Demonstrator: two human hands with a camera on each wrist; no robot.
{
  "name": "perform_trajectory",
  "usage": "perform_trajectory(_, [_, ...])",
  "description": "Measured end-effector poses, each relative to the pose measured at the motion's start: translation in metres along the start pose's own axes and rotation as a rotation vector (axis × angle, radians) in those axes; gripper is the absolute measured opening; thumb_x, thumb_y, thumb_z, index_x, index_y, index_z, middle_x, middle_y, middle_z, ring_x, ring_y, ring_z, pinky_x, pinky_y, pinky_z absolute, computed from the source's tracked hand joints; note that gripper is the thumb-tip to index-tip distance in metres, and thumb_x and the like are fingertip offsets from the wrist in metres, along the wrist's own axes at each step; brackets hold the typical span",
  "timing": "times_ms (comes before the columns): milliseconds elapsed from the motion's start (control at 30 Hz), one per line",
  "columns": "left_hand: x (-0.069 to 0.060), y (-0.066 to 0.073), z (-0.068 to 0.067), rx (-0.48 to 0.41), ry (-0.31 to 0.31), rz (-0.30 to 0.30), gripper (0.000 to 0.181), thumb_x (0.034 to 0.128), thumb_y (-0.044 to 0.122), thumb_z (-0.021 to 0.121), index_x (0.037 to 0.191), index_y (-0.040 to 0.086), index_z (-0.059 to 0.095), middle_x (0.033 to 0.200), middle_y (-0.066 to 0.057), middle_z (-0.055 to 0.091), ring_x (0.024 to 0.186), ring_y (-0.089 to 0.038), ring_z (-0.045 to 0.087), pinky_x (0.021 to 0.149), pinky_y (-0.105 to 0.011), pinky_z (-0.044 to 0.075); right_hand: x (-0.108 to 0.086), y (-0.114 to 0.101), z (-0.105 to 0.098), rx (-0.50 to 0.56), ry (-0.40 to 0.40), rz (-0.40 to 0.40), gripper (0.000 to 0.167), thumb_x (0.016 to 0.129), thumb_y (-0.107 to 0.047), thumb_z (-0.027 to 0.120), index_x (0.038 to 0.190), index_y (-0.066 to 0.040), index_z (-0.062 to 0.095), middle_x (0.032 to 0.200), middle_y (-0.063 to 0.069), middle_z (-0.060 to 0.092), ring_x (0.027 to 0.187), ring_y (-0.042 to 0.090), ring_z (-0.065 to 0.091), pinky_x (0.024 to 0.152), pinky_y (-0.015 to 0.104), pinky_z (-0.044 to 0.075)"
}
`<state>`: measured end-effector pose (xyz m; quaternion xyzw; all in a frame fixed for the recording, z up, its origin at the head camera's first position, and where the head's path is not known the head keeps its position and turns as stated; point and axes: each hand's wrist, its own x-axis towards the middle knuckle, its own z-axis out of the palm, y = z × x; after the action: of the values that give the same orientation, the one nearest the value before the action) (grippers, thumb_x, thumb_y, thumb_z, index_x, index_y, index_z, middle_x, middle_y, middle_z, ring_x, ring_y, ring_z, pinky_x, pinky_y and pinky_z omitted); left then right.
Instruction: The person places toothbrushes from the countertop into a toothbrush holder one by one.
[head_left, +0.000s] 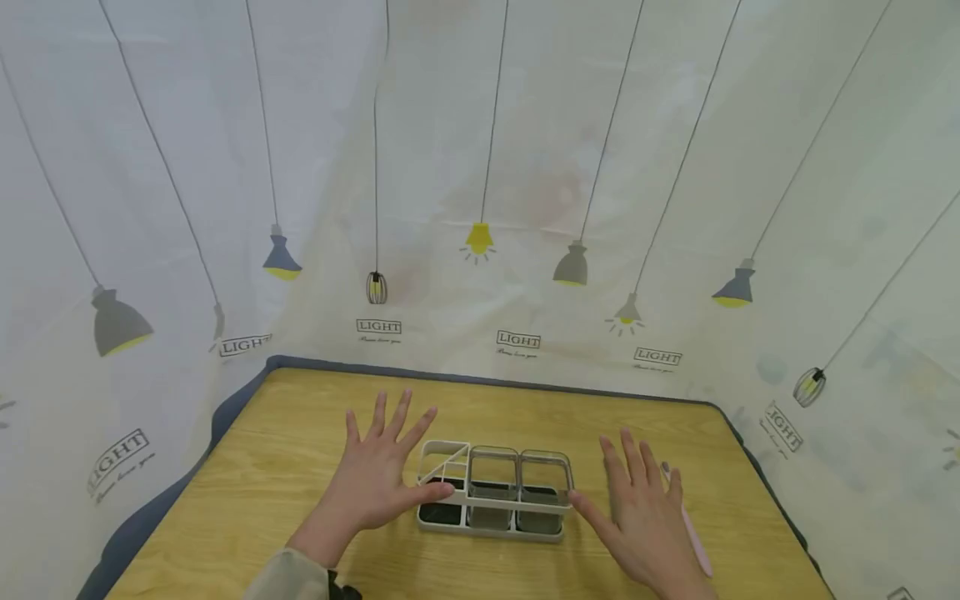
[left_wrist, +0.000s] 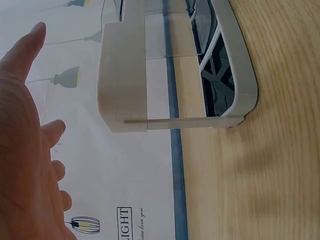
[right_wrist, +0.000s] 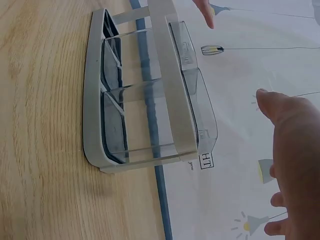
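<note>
A white rack (head_left: 491,537) with a low base and a raised front band stands upright on the table. Two clear cups, a middle one (head_left: 492,452) and a right one (head_left: 543,457), sit in it; its left compartment has thin white dividers over a dark base. My left hand (head_left: 375,479) hovers by the rack's left end, fingers spread, its thumb overlapping the rack in the head view. The left wrist view shows a gap between that hand and the rack (left_wrist: 122,75). Off the right end, my right hand (head_left: 641,521) is spread too, apart from the rack (right_wrist: 175,85). Neither hand holds anything.
A slim pink-and-white stick, perhaps a toothbrush (head_left: 696,537), lies on the wooden table (head_left: 300,425), partly hidden behind my right hand. Around the table's far and side edges runs a blue border (head_left: 450,377). Pale sheets (head_left: 435,167) printed with hanging lamps enclose the back and sides.
</note>
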<state>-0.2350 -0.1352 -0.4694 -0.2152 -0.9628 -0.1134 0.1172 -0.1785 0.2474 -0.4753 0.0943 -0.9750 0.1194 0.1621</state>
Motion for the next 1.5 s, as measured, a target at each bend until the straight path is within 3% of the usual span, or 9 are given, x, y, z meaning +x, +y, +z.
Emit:
perform_trajectory(233, [0.004,-0.005,0.007,-0.11,-0.02,0.012,0.114,0.0804,0.094,0.055,0.171,0.034,0.019,0.176,-0.007,0.001,0.159,-0.043,-0.005,0.116,-0.083,0.001,-0.001,0.005,0.003,0.072,0.053,0.015,0.09,0.102,-0.063,0.06,0.164,-0.003,0.034,0.169,0.027,0.023,0.149,0.056,0.028,0.108,0.087,0.021])
perform_trajectory(333, [0.006,-0.007,0.011,-0.225,-0.042,0.006,0.122,0.0792,0.09,0.062,0.172,0.026,0.015,0.176,-0.006,0.001,0.159,-0.04,-0.005,0.12,-0.078,0.002,0.001,0.009,0.004,0.143,0.064,0.039,0.088,0.103,-0.059,0.062,0.163,0.001,0.035,0.168,0.03,0.025,0.144,0.062,0.032,0.105,0.088,0.027])
perform_trajectory(467, [0.008,-0.014,0.021,-0.406,-0.064,-0.014,0.135,0.0744,0.085,0.074,0.172,0.019,0.009,0.176,-0.002,0.001,0.16,-0.033,-0.006,0.126,-0.067,0.001,0.002,0.016,0.005,0.269,0.024,0.11,0.09,0.104,-0.058,0.061,0.163,0.004,0.03,0.167,0.033,0.023,0.142,0.064,0.033,0.103,0.085,0.035])
perform_trajectory(600, [0.008,-0.021,0.028,-0.538,-0.107,-0.05,0.139,0.0688,0.082,0.082,0.172,0.032,0.002,0.176,0.001,-0.001,0.16,-0.038,-0.004,0.124,-0.07,0.007,0.003,0.025,0.005,0.389,-0.018,0.184,0.094,0.105,-0.059,0.059,0.163,0.008,0.027,0.167,0.034,0.02,0.145,0.058,0.033,0.109,0.08,0.034])
perform_trajectory(733, [0.007,-0.023,0.032,-0.636,-0.165,-0.077,0.138,0.0667,0.073,0.09,0.169,0.044,0.002,0.176,-0.001,-0.002,0.157,-0.047,-0.001,0.119,-0.077,0.014,0.003,0.031,0.007,0.43,-0.021,0.216,0.092,0.105,-0.055,0.061,0.16,0.011,0.029,0.164,0.037,0.024,0.147,0.06,0.028,0.113,0.078,0.029])
perform_trajectory(933, [0.01,-0.026,0.04,-0.693,-0.175,-0.048,0.136,0.0681,0.064,0.095,0.171,0.036,0.011,0.175,-0.004,0.01,0.158,-0.044,0.013,0.122,-0.069,0.019,0.001,0.039,0.009,0.464,-0.052,0.256,0.092,0.104,-0.052,0.064,0.159,0.013,0.029,0.161,0.04,0.029,0.147,0.063,0.025,0.112,0.079,0.028])
perform_trajectory(1133, [0.013,-0.03,0.043,-0.739,-0.157,-0.007,0.128,0.0699,0.059,0.096,0.17,0.025,0.024,0.172,-0.005,0.027,0.154,-0.039,0.03,0.121,-0.064,0.031,0.0,0.043,0.012,0.502,-0.096,0.291,0.094,0.104,-0.052,0.065,0.161,0.012,0.026,0.161,0.041,0.027,0.138,0.06,0.043,0.103,0.07,0.048])
perform_trajectory(1267, [0.014,-0.032,0.042,-0.772,-0.151,0.004,0.126,0.0694,0.055,0.098,0.169,0.024,0.028,0.17,-0.002,0.03,0.153,-0.038,0.032,0.12,-0.064,0.032,0.001,0.045,0.015,0.52,-0.094,0.3,0.094,0.104,-0.049,0.066,0.16,0.014,0.023,0.161,0.042,0.027,0.136,0.06,0.046,0.1,0.064,0.054])
perform_trajectory(1500, [0.014,-0.033,0.047,-0.834,-0.148,0.022,0.116,0.0725,0.046,0.099,0.166,0.015,0.037,0.168,-0.004,0.036,0.152,-0.04,0.035,0.12,-0.065,0.031,0.0,0.044,0.019,0.525,-0.065,0.297,0.087,0.105,-0.039,0.069,0.159,0.014,0.026,0.158,0.041,0.033,0.134,0.059,0.048,0.1,0.064,0.054])
